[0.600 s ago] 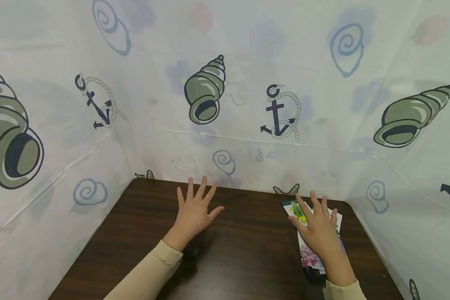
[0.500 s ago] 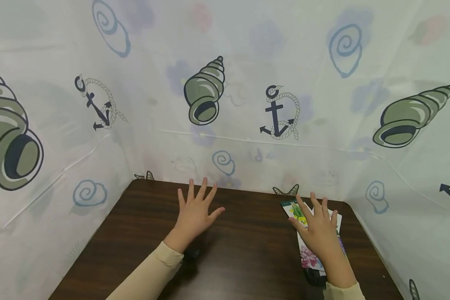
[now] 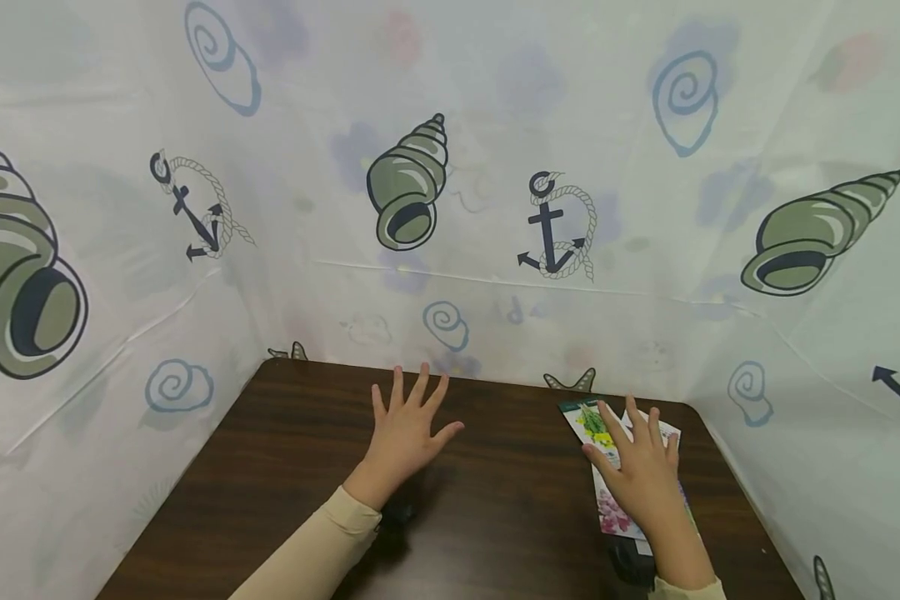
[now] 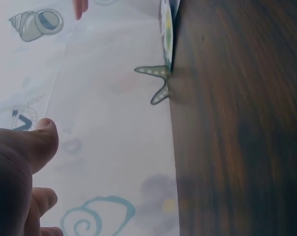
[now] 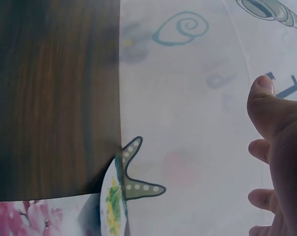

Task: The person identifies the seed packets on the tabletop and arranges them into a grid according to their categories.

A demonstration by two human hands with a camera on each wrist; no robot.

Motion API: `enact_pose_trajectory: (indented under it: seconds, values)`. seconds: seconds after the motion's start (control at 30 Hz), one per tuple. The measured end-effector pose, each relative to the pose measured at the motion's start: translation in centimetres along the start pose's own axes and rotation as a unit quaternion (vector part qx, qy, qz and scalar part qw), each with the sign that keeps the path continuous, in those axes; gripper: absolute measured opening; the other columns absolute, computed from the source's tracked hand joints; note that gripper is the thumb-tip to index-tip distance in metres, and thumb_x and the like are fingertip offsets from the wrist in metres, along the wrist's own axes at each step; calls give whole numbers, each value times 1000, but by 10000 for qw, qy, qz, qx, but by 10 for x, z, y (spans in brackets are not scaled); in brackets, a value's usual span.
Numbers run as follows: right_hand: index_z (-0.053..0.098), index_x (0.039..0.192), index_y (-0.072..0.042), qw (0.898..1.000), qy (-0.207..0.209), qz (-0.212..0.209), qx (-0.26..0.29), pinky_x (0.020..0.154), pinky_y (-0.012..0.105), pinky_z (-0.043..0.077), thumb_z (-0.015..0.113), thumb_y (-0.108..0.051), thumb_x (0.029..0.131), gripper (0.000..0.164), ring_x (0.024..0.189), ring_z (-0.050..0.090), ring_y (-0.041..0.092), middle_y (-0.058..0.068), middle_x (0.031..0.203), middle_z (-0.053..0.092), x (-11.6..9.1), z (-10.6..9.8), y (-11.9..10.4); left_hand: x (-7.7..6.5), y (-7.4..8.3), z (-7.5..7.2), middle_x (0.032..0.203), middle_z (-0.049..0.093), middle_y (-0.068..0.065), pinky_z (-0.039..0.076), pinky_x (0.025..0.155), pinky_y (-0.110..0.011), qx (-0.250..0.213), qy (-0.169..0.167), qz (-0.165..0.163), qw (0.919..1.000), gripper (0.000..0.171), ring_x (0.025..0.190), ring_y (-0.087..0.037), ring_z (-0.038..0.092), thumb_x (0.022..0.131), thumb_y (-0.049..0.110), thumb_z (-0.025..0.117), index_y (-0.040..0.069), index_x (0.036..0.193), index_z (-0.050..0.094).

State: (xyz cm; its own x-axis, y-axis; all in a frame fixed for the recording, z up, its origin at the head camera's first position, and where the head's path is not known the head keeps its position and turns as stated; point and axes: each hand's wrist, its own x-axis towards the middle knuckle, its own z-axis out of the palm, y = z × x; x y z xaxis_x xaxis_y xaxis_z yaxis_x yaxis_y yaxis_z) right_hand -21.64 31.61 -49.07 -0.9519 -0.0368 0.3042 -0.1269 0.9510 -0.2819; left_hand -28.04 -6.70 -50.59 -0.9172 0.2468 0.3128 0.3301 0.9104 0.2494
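Observation:
My left hand (image 3: 405, 429) hovers over the left-middle of the dark wooden table with its fingers spread and nothing in it. On the right, my right hand (image 3: 641, 471) is held with fingers spread above several flower-printed cards (image 3: 617, 510), hiding part of them. The cards overlap; one shows pink blossoms, another yellow and green flowers. In the right wrist view a pink-flowered card (image 5: 45, 216) lies flat, and one with yellow and green print (image 5: 111, 201) looks curled up. No contact between the right hand and the cards can be made out.
A brown wood-grain table (image 3: 495, 483) fills the lower middle. White cloth (image 3: 480, 208) printed with shells and anchors stands around its back and both sides. A black object (image 3: 630, 560) lies at the near end of the cards, partly hidden.
My left hand has shifted slightly right and down. The right hand has dropped a little over the cards. Both hands stay spread, and the cards keep their place.

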Motion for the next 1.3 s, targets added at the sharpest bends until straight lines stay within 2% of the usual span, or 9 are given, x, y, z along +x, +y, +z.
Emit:
enact_pose_trajectory:
  seconds: [0.07, 0.3, 0.5, 0.73, 0.93, 1.13, 1.3]
  values:
    - [33, 173, -33, 10000, 76, 44, 35, 122, 89, -2, 63, -60, 105, 80, 164, 6, 64, 30, 179, 21, -3, 3, 2, -1, 3, 2, 184, 18, -8, 6, 126, -86, -10, -29, 22, 10000, 89, 168, -54, 4, 102, 79, 50, 37, 175, 23]
    - [40, 171, -31, 9992, 372, 153, 25, 121, 90, 8, 66, -56, 104, 76, 162, 16, 65, 30, 175, 29, -13, 11, 12, -2, 17, 5, 183, 22, -11, 10, 125, -86, -253, -25, 164, 9995, 86, 168, -54, 7, 102, 73, 58, 33, 174, 32]
    - [45, 168, -26, 9983, 406, 362, 213, 120, 91, 7, 66, -57, 105, 73, 160, 17, 66, 32, 174, 31, -23, 17, 29, 0, 28, 11, 184, 18, -8, 10, 126, -85, -357, -91, 275, 9989, 87, 168, -53, 5, 102, 75, 55, 34, 174, 31]
    - [48, 166, -19, 9962, 577, 603, 229, 122, 88, 11, 64, -54, 106, 71, 159, 21, 66, 34, 171, 34, -34, 28, 55, 6, 37, 26, 185, 13, -8, 10, 130, -80, -352, -250, 432, 9981, 87, 169, -51, 4, 103, 76, 53, 33, 175, 27]
    - [52, 163, -16, 9931, 831, 722, 394, 120, 88, 15, 67, -46, 107, 65, 157, 26, 67, 35, 168, 39, -40, 36, 71, 14, 50, 37, 185, 15, -11, 11, 133, -76, -393, -342, 738, 9959, 87, 169, -52, 6, 104, 74, 53, 30, 175, 28]
    - [54, 161, -13, 9944, 630, 689, 493, 118, 89, 18, 65, -47, 108, 64, 155, 28, 68, 38, 165, 40, -44, 43, 83, 15, 69, 45, 183, 20, -14, 16, 134, -70, -505, -480, 828, 9941, 86, 168, -52, 11, 105, 75, 49, 28, 174, 30]
    - [54, 162, -13, 9927, 439, 919, 653, 118, 89, 17, 64, -48, 108, 65, 155, 28, 68, 39, 165, 40, -50, 51, 90, 10, 85, 56, 183, 20, -14, 17, 135, -68, -585, -689, 968, 9912, 86, 168, -52, 11, 105, 74, 50, 27, 174, 31]
